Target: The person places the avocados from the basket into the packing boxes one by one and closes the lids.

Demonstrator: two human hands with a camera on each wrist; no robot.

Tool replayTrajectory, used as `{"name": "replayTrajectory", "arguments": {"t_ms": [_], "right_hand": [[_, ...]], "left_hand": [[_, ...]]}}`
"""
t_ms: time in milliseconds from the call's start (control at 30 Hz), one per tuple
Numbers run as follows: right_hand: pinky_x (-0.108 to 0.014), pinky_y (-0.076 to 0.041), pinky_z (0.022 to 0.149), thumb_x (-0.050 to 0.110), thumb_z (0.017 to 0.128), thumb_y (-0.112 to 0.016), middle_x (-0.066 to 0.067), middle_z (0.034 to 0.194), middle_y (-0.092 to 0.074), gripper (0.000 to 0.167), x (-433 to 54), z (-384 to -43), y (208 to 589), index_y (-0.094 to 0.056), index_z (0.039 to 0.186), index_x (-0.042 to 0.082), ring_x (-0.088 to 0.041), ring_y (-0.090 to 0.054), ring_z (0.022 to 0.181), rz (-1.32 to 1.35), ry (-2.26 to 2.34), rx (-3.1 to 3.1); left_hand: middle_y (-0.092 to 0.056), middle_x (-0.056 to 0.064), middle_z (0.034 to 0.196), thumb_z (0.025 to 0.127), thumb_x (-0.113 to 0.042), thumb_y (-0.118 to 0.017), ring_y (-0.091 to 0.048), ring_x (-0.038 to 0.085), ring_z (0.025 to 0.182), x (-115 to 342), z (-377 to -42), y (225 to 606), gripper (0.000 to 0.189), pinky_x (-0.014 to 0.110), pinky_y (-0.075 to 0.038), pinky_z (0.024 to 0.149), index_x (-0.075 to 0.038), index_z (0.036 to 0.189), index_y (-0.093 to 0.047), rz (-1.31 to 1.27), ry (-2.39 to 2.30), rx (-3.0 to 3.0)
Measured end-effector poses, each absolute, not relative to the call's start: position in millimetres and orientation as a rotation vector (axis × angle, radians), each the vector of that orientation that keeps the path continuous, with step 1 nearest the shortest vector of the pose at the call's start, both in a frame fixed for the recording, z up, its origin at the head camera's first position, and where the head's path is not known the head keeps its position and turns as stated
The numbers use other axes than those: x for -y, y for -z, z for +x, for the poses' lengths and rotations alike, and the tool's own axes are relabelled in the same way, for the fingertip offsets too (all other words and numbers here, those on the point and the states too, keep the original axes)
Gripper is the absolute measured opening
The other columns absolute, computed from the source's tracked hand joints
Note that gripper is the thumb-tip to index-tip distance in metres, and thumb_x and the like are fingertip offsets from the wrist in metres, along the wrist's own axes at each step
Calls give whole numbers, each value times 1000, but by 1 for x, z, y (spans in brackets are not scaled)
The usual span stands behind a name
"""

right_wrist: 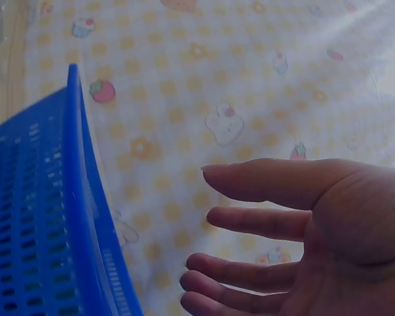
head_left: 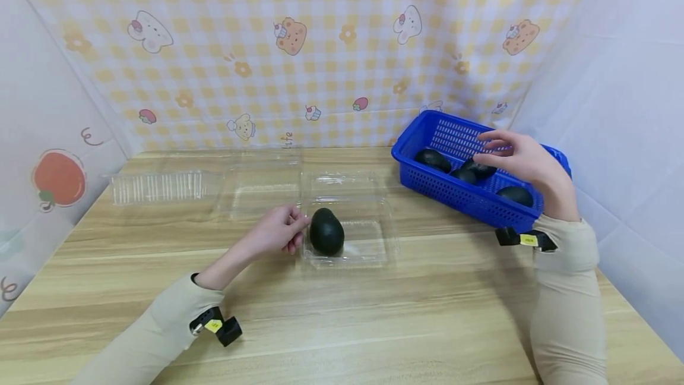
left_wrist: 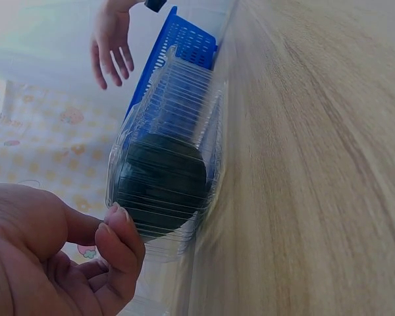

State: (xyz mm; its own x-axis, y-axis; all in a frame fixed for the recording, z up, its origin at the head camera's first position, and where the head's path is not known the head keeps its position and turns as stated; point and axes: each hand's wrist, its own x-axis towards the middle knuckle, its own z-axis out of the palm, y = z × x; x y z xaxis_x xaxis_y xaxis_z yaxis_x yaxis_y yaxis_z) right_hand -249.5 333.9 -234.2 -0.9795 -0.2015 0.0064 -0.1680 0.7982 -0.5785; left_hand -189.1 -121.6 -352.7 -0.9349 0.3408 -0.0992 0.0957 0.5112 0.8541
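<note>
My left hand (head_left: 279,232) pinches the left rim of a clear plastic clamshell box (head_left: 369,242) between thumb and fingertips. Inside that box, at its left side, sits a dark green avocado (head_left: 326,232). The left wrist view shows the avocado (left_wrist: 161,184) through the ribbed wall, close to the fingertips. Over the blue basket (head_left: 454,192) hovers my right hand (head_left: 521,156), its fingers spread loosely with nothing in them. Several avocados lie in the basket, among them one at the left (head_left: 433,160) and one at the near right (head_left: 515,196).
Two more clear plastic boxes stand on the left of the wooden table (head_left: 331,325): one at the far left (head_left: 157,188), another beside it (head_left: 264,192). A checked cloth (head_left: 331,76) hangs behind the table, with white cloth at both sides.
</note>
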Motion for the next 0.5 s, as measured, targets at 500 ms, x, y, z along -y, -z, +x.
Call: {"name": "replayTrajectory", "arguments": {"t_ms": [500], "right_hand": [[-70,-31,105,47,100,-60,-40,142,-42,72,-390,-260,254,-38,150,-1,-55,-38,131,-127,746,-2881]], "left_hand": [[-56,5,62,106,-14,-54,-52,12,50,122,-188,351,20,26,-49,49,1,92,-52,359,-1395,-2485]]}}
